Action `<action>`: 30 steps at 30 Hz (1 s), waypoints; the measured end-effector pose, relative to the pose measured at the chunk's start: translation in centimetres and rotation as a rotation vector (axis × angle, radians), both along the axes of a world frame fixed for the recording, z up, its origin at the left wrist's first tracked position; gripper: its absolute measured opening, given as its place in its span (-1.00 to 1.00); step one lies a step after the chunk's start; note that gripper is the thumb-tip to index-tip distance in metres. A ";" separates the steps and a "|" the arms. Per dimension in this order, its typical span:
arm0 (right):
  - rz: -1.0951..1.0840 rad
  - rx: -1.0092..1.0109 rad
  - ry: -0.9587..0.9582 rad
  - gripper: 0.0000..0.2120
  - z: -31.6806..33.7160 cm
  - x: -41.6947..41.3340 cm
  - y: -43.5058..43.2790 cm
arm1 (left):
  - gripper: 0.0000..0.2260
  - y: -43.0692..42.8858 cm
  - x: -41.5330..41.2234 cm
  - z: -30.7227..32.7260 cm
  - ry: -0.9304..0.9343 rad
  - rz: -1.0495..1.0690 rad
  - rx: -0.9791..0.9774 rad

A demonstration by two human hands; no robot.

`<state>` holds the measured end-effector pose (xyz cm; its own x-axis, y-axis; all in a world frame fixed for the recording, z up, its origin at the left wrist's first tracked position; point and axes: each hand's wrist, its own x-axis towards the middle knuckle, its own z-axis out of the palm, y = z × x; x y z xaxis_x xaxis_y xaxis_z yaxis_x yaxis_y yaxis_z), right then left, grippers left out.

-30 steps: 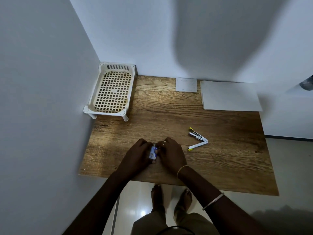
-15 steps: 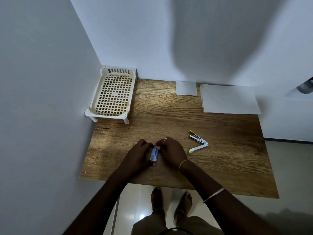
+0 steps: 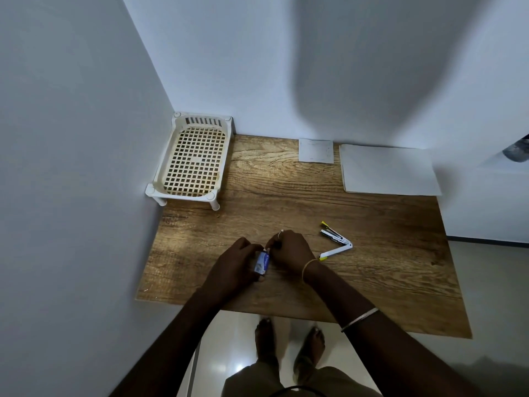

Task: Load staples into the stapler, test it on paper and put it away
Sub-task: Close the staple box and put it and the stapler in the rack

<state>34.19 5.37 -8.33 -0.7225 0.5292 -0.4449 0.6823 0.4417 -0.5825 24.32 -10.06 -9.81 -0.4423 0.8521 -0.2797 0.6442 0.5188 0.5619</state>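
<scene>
The staple box [image 3: 262,262] – small, blue and white – sits between your two hands just above the near part of the table [image 3: 286,202], left of its middle. Your left hand [image 3: 234,265] has its grip closed round the box from the left side, fingers curled over it so that only one face shows. Your right hand [image 3: 292,250] meets it from the right, its grip also closed on the box: the fingertips are bunched at the box's far end, though what they pinch there is too small to make out. A ring [image 3: 280,231] shows on one right finger, a thin gold bangle [image 3: 309,267] circles that wrist, and a second, paler bangle [image 3: 359,319] sits further up the forearm. Just to the right of your right hand the stapler [image 3: 345,242] lies on the table swung wide open in a V, its yellow-tipped arms pointing left, apart from both hands. Well behind it, against the back wall, a sheet of paper [image 3: 389,170] lies flat at the table's far right, with a smaller square slip [image 3: 316,151] just beside it on the left. In the far left corner a white lattice tray [image 3: 183,196] stands on short legs – touching the side wall. Below the table's near edge your bare feet [image 3: 264,336] stand on a pale glossy floor.
</scene>
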 end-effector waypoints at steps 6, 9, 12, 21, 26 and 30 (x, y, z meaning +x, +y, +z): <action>-0.004 -0.147 -0.121 -0.87 1.4 -1.3 1.6 | -0.40 0.2 0.1 0.3 0.021 -0.029 -0.008; -0.005 -0.187 -0.149 -0.86 1.9 -1.8 1.6 | -0.41 0.2 0.1 0.4 0.029 -0.036 -0.009; 0.001 -0.199 -0.159 -0.85 2.1 -1.9 1.6 | -0.42 0.2 0.1 0.4 0.030 -0.043 -0.004; 0.053 -0.100 -0.164 -0.84 1.5 -1.5 1.3 | -0.41 0.4 0.2 0.3 0.029 -0.043 -0.016; 0.066 -0.003 -0.169 -0.87 1.1 -1.5 0.9 | -0.41 0.2 0.4 0.0 0.028 -0.034 -0.003; 0.091 -0.018 -0.192 -0.83 1.2 -1.9 1.2 | -0.42 0.2 0.5 0.0 0.020 -0.032 0.006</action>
